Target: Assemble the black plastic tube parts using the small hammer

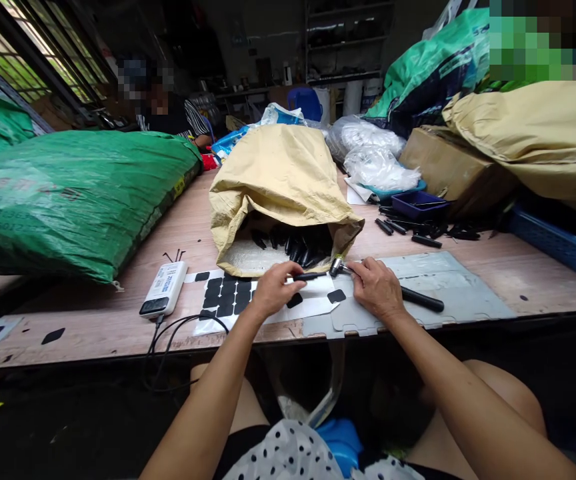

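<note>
My left hand [279,288] pinches a slim black rod-like piece [313,275] at the front of the table, its far end pointing right. My right hand [375,287] is closed around the shaft of a small hammer [422,299]; its black grip sticks out to the right. The metal head is at the tip of the black piece; whether they touch I cannot tell. Just beyond, a tan sack [278,167] lies with its mouth toward me, several black pieces [298,248] inside. Under my hands are a sheet of black stickers [225,295] and a grey board [448,283].
A white power bank [164,288] with a black cable stands left. A large green sack [78,193] fills the left side. Loose black pieces [427,241], a purple tray [421,205], a cardboard box [455,167] and a blue basket [563,243] are right. Another person sits far left.
</note>
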Demonstrator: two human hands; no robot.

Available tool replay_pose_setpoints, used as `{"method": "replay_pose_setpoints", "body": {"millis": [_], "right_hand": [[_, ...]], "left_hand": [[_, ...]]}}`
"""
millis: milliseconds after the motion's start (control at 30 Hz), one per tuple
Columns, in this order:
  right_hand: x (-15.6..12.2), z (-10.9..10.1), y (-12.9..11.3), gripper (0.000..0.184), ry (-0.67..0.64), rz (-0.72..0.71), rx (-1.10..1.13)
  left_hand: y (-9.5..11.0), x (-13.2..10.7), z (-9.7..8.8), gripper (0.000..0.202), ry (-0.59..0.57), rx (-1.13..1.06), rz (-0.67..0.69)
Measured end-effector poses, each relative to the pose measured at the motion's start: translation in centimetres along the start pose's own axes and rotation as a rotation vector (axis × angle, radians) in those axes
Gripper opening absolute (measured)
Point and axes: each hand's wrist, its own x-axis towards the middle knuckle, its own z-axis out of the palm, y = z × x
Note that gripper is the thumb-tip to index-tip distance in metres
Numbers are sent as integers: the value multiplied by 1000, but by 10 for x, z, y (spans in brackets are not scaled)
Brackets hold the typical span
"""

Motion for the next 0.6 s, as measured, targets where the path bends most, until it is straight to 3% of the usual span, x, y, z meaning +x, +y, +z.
{"method": "replay_pose_setpoints", "body": {"millis": [133, 333, 600], "right_hand": [[0, 1, 2, 30, -1, -12, 3], [1, -6, 1, 30, -6, -16, 73], [-5, -35, -50, 39, 30, -58, 406]], "left_hand": [[-3, 0, 28, 16, -18, 81, 62], [-13, 3, 33, 17, -14, -2, 29], [-18, 4, 39, 19, 25, -113, -42]]}}
